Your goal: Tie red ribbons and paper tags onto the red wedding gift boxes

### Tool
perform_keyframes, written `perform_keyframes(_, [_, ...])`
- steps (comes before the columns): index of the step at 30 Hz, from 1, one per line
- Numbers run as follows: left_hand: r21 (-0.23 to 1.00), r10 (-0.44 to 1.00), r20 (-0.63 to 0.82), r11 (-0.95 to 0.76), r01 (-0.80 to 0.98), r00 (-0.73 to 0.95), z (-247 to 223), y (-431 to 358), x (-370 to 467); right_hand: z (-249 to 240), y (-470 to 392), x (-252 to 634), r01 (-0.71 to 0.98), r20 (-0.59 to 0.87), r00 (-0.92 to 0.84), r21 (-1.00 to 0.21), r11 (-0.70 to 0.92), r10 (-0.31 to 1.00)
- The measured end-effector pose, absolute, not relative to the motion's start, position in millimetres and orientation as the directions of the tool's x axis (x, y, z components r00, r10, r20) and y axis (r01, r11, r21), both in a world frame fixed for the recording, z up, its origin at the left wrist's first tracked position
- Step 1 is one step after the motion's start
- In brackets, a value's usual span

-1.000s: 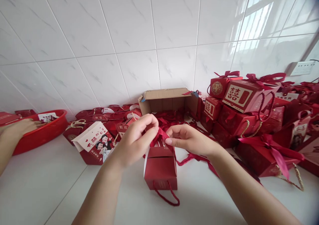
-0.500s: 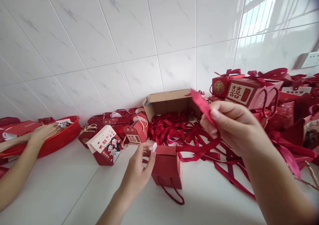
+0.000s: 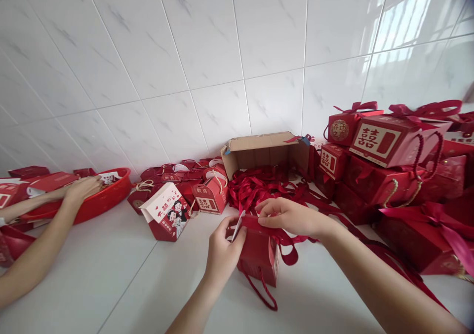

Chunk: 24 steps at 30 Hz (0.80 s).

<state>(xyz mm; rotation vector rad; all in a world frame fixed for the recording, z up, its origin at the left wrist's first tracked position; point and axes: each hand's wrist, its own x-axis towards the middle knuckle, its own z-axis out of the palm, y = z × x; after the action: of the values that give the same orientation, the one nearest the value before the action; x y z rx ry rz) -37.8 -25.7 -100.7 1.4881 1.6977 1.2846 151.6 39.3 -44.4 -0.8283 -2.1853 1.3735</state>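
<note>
- Wall (image 3: 207, 38): white tiles across the upper half.
- Table (image 3: 111, 270): pale, along the bottom of the frame.
- Stack (image 3: 377, 183): red boxes at right, some with bows, piled perhaps to save room.
- Carton (image 3: 264, 140): mid-frame, mouth forward, ribbon pile (image 3: 255, 188) spilling out, presumably for easy reach.
- Basin (image 3: 111, 198): far left (a co-worker's hand (image 3: 83, 188) is over it).
- Box (image 3: 257, 255): lower middle, on the table, just right of the left thumb and below the right fingertips.
- Left hand (image 3: 224, 245): thumb and fingers closed on the box's left upper edge, likely steadying it.
- Right hand (image 3: 287, 218): fingers bent, nearly together, at the box's top; whether they pinch the ribbon, I cannot tell.
- Ribbon (image 3: 291, 256): across the box's top under the right fingers, looping down its right side.
</note>
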Motion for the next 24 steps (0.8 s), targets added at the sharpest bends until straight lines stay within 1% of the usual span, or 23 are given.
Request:
perform_keyframes(10, [0.952,0.959,0.125,-0.043,0.303,-0.256,-104,-25,-38,-52,39,145,0.250,0.031,-0.749,-0.911,0.327,0.662])
perform_keyframes(14, [0.963,0.958,0.123,-0.052,0.265,-0.258,-104,-26,-37,-56,40,141,0.268,0.027,-0.734,-0.907,0.325,0.679])
perform_keyframes(19, [0.965,0.954,0.142,-0.074,0.253,-0.264,-108,-26,-37,-59,41,137,0.269,0.049,-0.698,-0.907,0.325,0.715])
perform_keyframes(24, [0.956,0.951,0.163,-0.086,0.281,-0.263,-110,-27,-35,-63,39,131,0.259,0.072,-0.691,-0.904,0.339,0.719])
